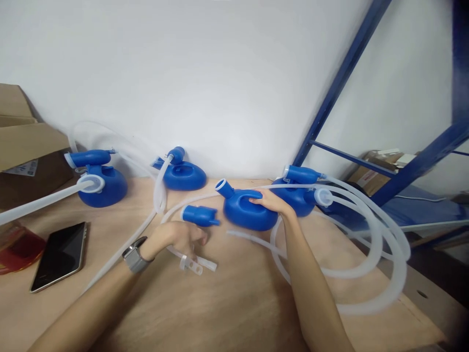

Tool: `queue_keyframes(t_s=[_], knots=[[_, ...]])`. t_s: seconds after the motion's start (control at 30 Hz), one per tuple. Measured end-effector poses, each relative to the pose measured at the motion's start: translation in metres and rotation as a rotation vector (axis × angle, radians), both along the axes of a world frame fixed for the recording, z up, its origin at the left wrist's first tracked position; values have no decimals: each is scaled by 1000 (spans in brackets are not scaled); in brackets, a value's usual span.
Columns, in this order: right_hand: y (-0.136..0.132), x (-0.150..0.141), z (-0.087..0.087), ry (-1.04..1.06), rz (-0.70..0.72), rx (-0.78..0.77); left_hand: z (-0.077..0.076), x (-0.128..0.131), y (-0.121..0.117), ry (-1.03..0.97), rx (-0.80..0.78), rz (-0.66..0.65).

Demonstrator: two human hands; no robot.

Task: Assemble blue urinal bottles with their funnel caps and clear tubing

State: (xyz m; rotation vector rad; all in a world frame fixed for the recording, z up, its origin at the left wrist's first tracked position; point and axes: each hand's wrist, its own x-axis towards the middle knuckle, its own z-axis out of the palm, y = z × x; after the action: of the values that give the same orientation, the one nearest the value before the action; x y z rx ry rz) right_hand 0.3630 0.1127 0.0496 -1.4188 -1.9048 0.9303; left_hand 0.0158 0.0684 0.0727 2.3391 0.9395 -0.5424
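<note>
My right hand point(269, 201) grips a blue plastic urinal bottle point(251, 221) by its handle, the thumb lying across the handle opening. The bottle sits upright on the table, its open neck pointing up and left. My left hand point(185, 236) is curled over a translucent tube point(207, 264). Its fingers look closed on the tube, though their tips are partly hidden. Beside them on the tube hangs a white plastic clip point(191, 265) with holes. Just behind that hand lies a loose blue funnel-like piece point(200, 215). Another tube end point(238, 234) lies in front of the bottle.
More blue bottles with hoses stand at the left point(104, 188), back point(185, 177) and right point(296, 198). Coiled thick hoses point(395, 274) spread over the right side. A phone point(60, 256), a cup of red liquid point(20, 249), a cardboard box point(32, 142) and a blue rack point(344, 78) flank the table.
</note>
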Motion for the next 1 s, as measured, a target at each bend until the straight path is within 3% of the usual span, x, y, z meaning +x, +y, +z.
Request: queue_keyframes(t_s=[0.1, 0.23, 0.33, 0.43, 0.57, 0.67, 0.77, 0.87, 1.0], knots=[[0, 0, 0, -11, 2, 8, 2, -7, 9, -134, -29, 57], [-3, -3, 4, -17, 50, 24, 33, -23, 16, -451, -56, 175], [-7, -5, 7, -23, 96, 20, 52, -37, 24, -600, 113, 506], [-8, -7, 9, -67, 130, 23, 53, -43, 31, -636, 414, 735], [-6, -15, 7, -156, 200, 35, 39, -25, 30, -647, 840, 724], [-6, -27, 5, -174, 242, 36, 36, -6, 24, -668, 1032, 734], [-7, -35, 5, -159, 260, 63, 47, -5, 20, -706, 1094, 771], [-8, -37, 6, -186, 258, 65, 59, -20, 23, -646, 1158, 843], [-8, -44, 7, -236, 261, 51, 52, -25, 31, -566, 1178, 802]])
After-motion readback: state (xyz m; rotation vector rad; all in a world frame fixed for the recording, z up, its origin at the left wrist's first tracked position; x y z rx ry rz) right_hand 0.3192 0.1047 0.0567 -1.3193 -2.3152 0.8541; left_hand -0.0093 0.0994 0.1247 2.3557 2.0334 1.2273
